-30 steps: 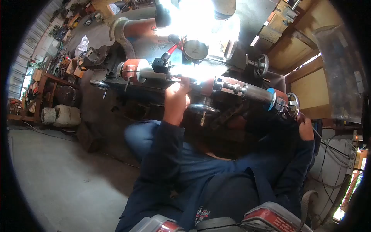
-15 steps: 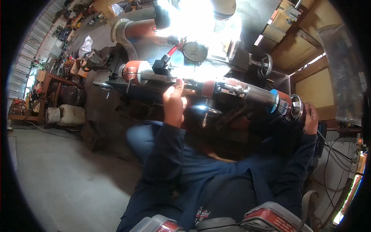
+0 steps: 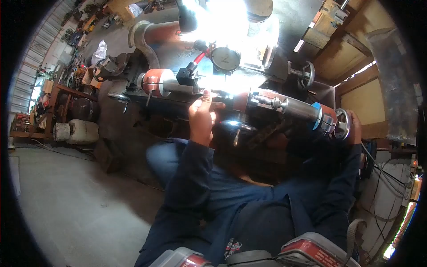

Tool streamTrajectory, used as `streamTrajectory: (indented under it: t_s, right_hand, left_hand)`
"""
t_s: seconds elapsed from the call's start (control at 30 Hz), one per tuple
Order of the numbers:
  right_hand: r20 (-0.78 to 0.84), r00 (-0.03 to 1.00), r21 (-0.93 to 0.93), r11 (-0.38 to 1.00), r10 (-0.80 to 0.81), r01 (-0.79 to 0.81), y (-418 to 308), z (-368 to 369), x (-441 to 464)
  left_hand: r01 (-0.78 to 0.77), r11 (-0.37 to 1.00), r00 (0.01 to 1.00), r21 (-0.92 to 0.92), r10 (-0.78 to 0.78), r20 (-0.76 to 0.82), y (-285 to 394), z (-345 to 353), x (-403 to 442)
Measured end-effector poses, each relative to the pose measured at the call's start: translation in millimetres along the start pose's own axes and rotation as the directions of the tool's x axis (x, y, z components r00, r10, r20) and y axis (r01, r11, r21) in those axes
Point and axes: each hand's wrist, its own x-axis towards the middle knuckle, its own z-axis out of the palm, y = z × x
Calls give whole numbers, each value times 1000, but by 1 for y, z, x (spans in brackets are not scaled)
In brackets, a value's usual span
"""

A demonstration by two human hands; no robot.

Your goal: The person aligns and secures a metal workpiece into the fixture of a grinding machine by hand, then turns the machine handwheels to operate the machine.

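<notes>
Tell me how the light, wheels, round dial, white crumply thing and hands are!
Light: on, glaring white.
Dial gauge: face showing, reading too small to tell.
Left hand: at the machine's middle, thumb up; grip unclear.
Right hand: at the end wheel's rim, grip unclear.
End wheel: upright, right hand beside its rim.
Middle wheel: no hand on it, handle pointing toward the person.
White thing: crumpled.

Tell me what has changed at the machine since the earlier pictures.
The right hand has moved up from the lower edge of the end handwheel to its right side, away from the person's body. Whether the wheel turned, I cannot tell. The left hand stays by the middle, and the dial gauge looks unmoved.
</notes>
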Motion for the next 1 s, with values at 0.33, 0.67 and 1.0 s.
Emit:
streamTrajectory:
  t_s: [0.33,0.67,1.0]
  right_hand:
    - [113,988,-250,965,109,-78,47,3,-28]
    - [113,975,-403,906,192,-132,32,-13,-63]
    - [148,972,-223,964,181,-146,-49,-28,-72]
  left_hand:
    - [11,998,1000,-55,-12,-26,-3,2,1]
    - [10,996,1000,-84,-12,-21,-5,3,2]
    - [-92,996,995,20,93,-35,-11,3,4]
